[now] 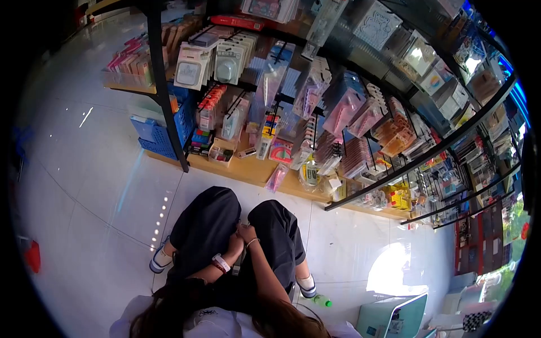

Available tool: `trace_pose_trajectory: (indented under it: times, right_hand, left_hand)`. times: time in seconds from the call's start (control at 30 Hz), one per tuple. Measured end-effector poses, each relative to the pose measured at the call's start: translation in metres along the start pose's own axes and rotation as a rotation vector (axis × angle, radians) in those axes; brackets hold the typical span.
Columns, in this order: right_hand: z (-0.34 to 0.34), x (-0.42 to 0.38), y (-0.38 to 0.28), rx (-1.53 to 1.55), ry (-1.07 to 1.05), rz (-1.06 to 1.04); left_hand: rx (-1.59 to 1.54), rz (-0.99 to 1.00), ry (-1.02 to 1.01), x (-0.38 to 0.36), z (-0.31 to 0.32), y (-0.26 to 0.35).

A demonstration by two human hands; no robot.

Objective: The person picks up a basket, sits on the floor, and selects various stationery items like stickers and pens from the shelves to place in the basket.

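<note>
My left hand (pixel 235 246), with a pale watch (pixel 221 263) on its wrist, rests between my bent knees. Pressed against it is my right hand (pixel 247 232), which wears a thin bracelet (pixel 253 242). Both hands have their fingers closed and lie close together. Whatever may be inside them is hidden or too small to name. Dark trousers (pixel 204 228) surround the hands on both sides.
Shelves ahead hold many hanging packets (pixel 228 65) on hooks. A blue basket (pixel 155 138) stands at the shelf's left end. On the tiled floor (pixel 84 197), a green-capped bottle (pixel 322 301) lies near my right shoe (pixel 307 287), beside a pale teal bin (pixel 414 307).
</note>
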State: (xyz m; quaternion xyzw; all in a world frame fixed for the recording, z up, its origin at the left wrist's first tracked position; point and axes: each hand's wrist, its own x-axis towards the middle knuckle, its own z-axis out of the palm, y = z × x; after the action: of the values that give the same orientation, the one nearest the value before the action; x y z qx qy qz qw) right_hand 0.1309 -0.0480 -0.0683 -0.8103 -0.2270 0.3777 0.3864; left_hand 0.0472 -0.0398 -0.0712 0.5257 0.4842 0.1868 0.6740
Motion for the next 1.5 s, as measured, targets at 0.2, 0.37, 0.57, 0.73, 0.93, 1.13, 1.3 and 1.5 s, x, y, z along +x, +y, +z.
trace_pose_trajectory:
  times: [0.2, 0.37, 0.57, 0.73, 0.93, 1.13, 1.3, 1.5]
  right_hand:
    - [0.002, -0.012, -0.007, 0.228, -0.002, -0.105]
    - [0.023, 0.002, 0.025, 0.332, 0.076, -0.076]
    - [0.006, -0.005, -0.001, -0.033, -0.033, 0.043]
    - [0.017, -0.001, -0.007, -0.029, -0.015, 0.093]
    - [0.015, -0.009, -0.023, 0.041, 0.020, 0.219]
    - [0.023, 0.006, -0.002, 0.131, 0.010, 0.242]
    - [0.023, 0.008, 0.001, 0.155, -0.036, 0.273]
    - [0.020, 0.001, -0.009, 0.096, 0.029, 0.243]
  left_hand:
    - [0.739, 0.138, -0.216, -0.025, -0.021, 0.056]
    - [1.014, 0.327, -0.182, -0.049, -0.016, 0.099]
    - [1.218, 0.387, -0.121, -0.034, -0.019, 0.055]
    - [2.053, 0.975, 0.098, -0.063, -0.021, 0.042]
    - [2.252, 1.133, 0.134, -0.072, -0.026, 0.038]
    - [2.313, 0.986, 0.180, -0.081, -0.018, 0.035]
    - [2.296, 0.991, 0.170, -0.079, -0.018, 0.032]
    - [2.315, 1.003, 0.143, -0.078, -0.017, 0.030]
